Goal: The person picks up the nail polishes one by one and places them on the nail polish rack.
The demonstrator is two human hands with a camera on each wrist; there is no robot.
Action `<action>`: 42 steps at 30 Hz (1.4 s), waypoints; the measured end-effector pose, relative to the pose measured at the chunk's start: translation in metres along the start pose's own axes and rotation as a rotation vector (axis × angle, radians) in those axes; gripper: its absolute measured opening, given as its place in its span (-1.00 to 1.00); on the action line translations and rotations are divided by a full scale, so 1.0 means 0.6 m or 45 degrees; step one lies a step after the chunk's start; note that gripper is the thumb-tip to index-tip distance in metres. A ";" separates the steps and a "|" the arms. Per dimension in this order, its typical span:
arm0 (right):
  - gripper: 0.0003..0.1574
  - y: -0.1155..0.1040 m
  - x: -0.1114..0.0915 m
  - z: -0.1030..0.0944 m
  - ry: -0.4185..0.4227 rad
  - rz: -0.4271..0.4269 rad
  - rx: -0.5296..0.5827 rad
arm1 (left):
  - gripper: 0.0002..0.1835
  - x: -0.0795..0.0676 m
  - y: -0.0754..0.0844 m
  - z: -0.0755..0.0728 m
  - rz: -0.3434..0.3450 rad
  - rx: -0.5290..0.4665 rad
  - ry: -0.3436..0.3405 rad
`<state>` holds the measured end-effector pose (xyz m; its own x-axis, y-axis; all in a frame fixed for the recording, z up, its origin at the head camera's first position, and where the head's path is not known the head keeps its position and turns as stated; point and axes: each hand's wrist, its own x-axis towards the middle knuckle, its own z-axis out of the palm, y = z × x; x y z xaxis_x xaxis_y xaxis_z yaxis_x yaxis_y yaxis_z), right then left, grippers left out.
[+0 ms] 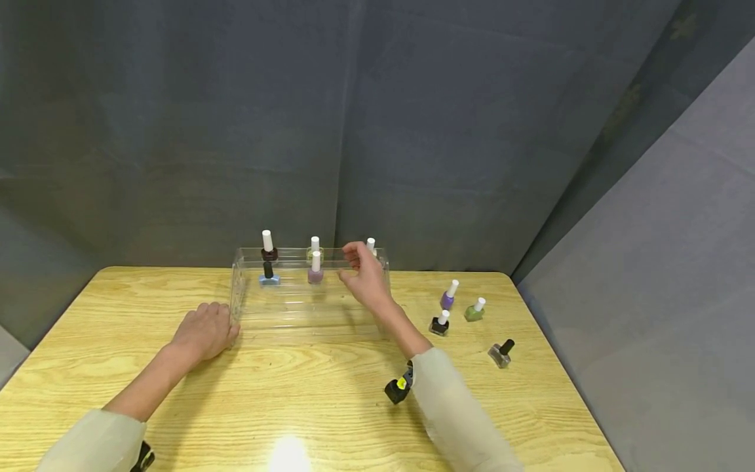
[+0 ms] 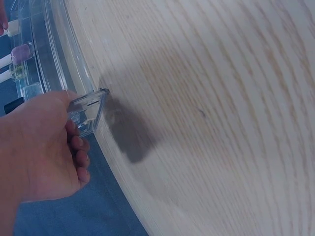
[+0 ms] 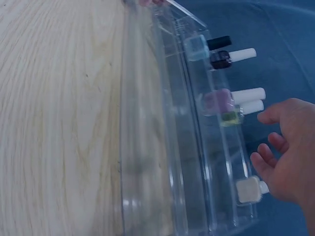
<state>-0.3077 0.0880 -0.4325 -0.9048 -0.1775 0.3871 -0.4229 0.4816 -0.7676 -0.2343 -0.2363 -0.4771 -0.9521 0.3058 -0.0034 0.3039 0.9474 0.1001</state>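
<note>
A clear stepped rack stands at the table's back edge. My left hand grips its left end panel, thumb on one side and curled fingers on the other. Over the right part of the rack, my right hand holds nothing, thumb and fingers apart. Close by it on the top tier is a cream nail polish bottle, partly hidden in the head view. Also up there are a dark bottle and a yellow-green one. One tier lower stand a light blue bottle and a lilac bottle.
Right of the rack, several bottles stand on the wooden table: purple, green, black with a white cap, and a greyish one with a black cap. A dark curtain hangs behind the table.
</note>
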 end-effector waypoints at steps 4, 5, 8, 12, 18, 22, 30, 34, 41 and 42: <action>-0.50 -0.003 -0.009 -0.028 0.031 -0.022 0.009 | -0.52 0.001 -0.001 0.000 -0.003 -0.008 0.006; -0.50 -0.003 -0.011 -0.035 0.036 -0.026 0.013 | -0.51 0.001 -0.001 0.000 -0.003 -0.010 0.005; -0.50 0.001 -0.018 -0.057 0.046 -0.031 0.021 | -0.52 0.002 -0.001 0.000 -0.006 -0.012 -0.006; -0.49 0.004 -0.027 -0.089 0.081 -0.005 0.056 | -0.56 0.002 -0.002 0.000 -0.010 -0.020 -0.012; -0.45 0.006 -0.054 -0.143 0.140 0.047 0.066 | -0.55 0.002 -0.001 -0.003 -0.003 -0.020 -0.024; -0.40 0.021 -0.078 -0.180 0.147 0.094 0.009 | -0.55 0.001 0.001 -0.005 0.001 -0.029 -0.023; -0.41 0.078 -0.129 -0.229 0.101 0.222 0.010 | -0.51 0.000 0.001 -0.004 0.006 -0.021 -0.011; -0.41 0.103 -0.149 -0.239 0.058 0.263 0.024 | -0.53 -0.001 0.000 -0.002 0.008 -0.022 0.001; -0.36 0.143 -0.177 -0.244 -0.073 0.331 0.107 | -0.47 0.000 -0.001 0.002 0.005 -0.029 0.005; -0.36 0.149 -0.180 -0.244 -0.092 0.342 0.123 | -0.46 0.000 -0.001 0.002 0.005 -0.030 0.005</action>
<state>-0.2404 0.2758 -0.4685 -0.9848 -0.1170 0.1287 -0.1674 0.4363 -0.8841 -0.2341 -0.2367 -0.4785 -0.9510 0.3092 0.0010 0.3069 0.9437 0.1233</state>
